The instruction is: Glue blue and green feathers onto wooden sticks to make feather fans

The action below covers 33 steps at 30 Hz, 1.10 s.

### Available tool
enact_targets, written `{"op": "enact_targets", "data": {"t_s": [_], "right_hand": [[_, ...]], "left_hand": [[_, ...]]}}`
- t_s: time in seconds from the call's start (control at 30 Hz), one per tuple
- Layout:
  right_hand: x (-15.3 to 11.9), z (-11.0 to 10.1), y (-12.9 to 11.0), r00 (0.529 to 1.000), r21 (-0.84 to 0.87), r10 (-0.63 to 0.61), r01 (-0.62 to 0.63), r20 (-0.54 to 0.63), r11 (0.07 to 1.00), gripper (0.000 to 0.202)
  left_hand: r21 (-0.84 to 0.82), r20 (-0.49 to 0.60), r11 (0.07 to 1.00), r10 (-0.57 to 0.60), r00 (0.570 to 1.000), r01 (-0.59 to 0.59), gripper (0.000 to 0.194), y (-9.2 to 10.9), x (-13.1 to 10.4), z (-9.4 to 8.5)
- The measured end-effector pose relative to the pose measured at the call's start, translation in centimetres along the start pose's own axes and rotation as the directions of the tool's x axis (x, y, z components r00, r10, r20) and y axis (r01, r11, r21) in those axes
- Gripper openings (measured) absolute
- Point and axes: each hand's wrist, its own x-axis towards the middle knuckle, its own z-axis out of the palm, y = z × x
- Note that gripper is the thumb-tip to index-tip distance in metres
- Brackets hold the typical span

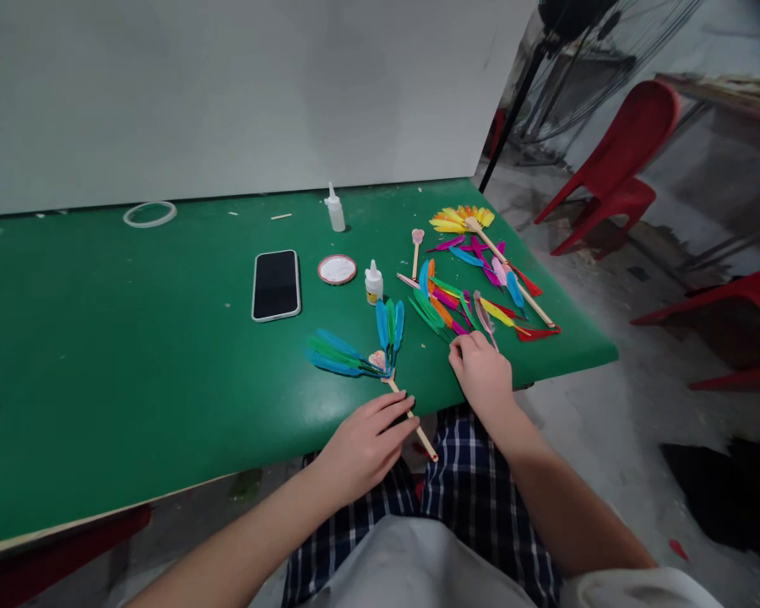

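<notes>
My left hand [371, 439] holds the wooden stick [423, 437] of a small feather fan near the table's front edge, its fingers laid across the stick. Blue and green feathers [339, 353] spread from the stick's top in two clusters, with a pink heart-shaped piece [378, 361] between them. My right hand [480, 365] is closed at the quill end of a green feather [427, 314], beside a loose pile of coloured feathers [447, 295]. Its fingertips are partly hidden. Past the pile lies a finished-looking yellow feather fan [462, 219] on a long stick with red ends.
A glue bottle [373, 285] stands just beyond the fan, and a taller white bottle [335, 211] farther back. A phone [276, 285], a round white disc [337, 269], a short heart-topped stick [416, 253] and a clear ring [150, 214] lie on the green table [133, 363]. Red chairs [627, 160] stand right.
</notes>
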Motion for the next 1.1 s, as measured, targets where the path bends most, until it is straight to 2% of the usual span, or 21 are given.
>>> {"op": "enact_targets", "data": {"t_s": [0.13,0.2,0.23,0.27,0.3,0.33,0.37,0.43,0.53,0.63,0.73,0.9,1.0,1.1], "right_hand": [[-0.9,-0.6,0.4,0.997,0.166,0.023,-0.009,-0.079,0.986,0.013],[-1.5,-1.4,-0.1,0.990,0.278,0.012,0.027,-0.138,0.960,0.012],[-1.7,-1.8,-0.5,0.985,0.325,-0.011,0.068,-0.173,0.943,0.011],[-1.9,-2.1,-1.1,0.975,0.360,-0.047,0.124,-0.215,0.925,0.010],[-2.1,-2.4,-1.8,0.963,0.383,-0.099,0.192,-0.250,0.904,0.010],[-2.1,-2.6,-2.5,0.947,0.389,-0.153,0.260,-0.284,0.884,0.009],[-2.1,-2.7,-3.3,0.932,0.377,-0.198,0.308,-0.303,0.874,0.009],[-1.7,-2.6,-4.7,0.908,0.336,-0.277,0.379,-0.313,0.862,0.010],[-0.8,-2.1,-6.0,0.875,0.267,-0.368,0.454,-0.316,0.850,0.013],[0.2,-1.6,-6.4,0.854,0.252,-0.406,0.492,-0.325,0.833,0.017],[1.1,-1.0,-6.3,0.855,0.364,-0.404,0.508,-0.325,0.781,0.017],[1.5,0.0,-6.6,0.928,0.703,-0.239,0.373,-0.287,0.605,0.016],[1.5,0.0,-7.0,0.947,0.783,-0.196,0.320,-0.254,0.533,0.013],[1.4,-0.2,-7.0,0.969,0.824,-0.140,0.247,-0.205,0.509,0.012]], "left_hand": [[-0.066,-0.026,0.998,-0.021,0.999,0.019,0.035,0.0,0.1,-0.1],[-0.135,-0.081,0.988,-0.082,0.993,0.071,0.035,-0.4,0.3,-1.1],[-0.173,-0.121,0.975,-0.163,0.979,0.141,0.036,-0.8,0.6,-1.9],[-0.230,-0.155,0.940,-0.293,0.943,0.254,0.039,-1.3,0.9,-2.9],[-0.317,-0.197,0.872,-0.446,0.873,0.374,0.044,-1.9,1.2,-4.0],[-0.433,-0.191,0.775,-0.578,0.793,0.460,0.048,-2.5,1.7,-5.2],[-0.539,-0.168,0.685,-0.657,0.735,0.489,0.051,-3.1,2.1,-6.3],[-0.657,-0.093,0.550,-0.738,0.669,0.515,0.054,-4.3,3.1,-8.1],[-0.669,-0.045,0.478,-0.790,0.612,0.569,0.051,-5.6,4.2,-9.3],[-0.664,-0.041,0.477,-0.792,0.609,0.576,0.038,-6.8,4.6,-9.3],[-0.664,-0.063,0.501,-0.777,0.626,0.555,0.029,-8.0,4.4,-9.2],[-0.521,-0.065,0.626,-0.707,0.704,0.580,0.025,-9.7,3.8,-9.7],[-0.461,-0.083,0.670,-0.685,0.724,0.581,0.024,-10.4,3.5,-9.7],[-0.429,-0.090,0.689,-0.677,0.731,0.585,0.023,-10.7,3.3,-9.4]]}}
